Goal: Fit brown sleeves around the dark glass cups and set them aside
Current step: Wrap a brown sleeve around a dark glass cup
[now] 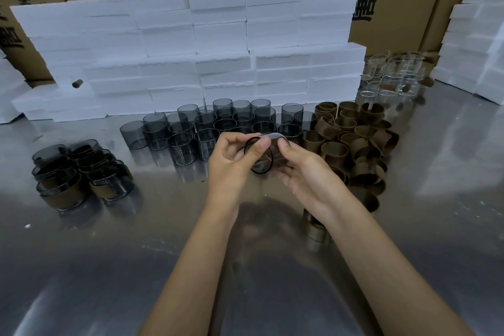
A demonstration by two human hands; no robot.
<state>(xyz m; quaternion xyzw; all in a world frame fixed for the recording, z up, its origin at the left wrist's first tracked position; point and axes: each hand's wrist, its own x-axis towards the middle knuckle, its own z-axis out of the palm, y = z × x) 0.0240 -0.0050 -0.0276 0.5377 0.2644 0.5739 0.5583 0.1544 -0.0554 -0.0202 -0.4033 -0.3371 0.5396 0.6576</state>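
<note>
Fingers [261, 146] of both hands grip one bare cup [266, 157]; hold it in your left hand [231, 161] and free your right hand [301, 169] for a sleeve [334, 154].

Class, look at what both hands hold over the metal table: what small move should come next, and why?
Probably reach the right hand to the pile of brown sleeves just beside it. Both hands hold a dark glass cup tilted on its side and no sleeve shows on it, while the left hand already grips the cup well enough to keep it.
</note>
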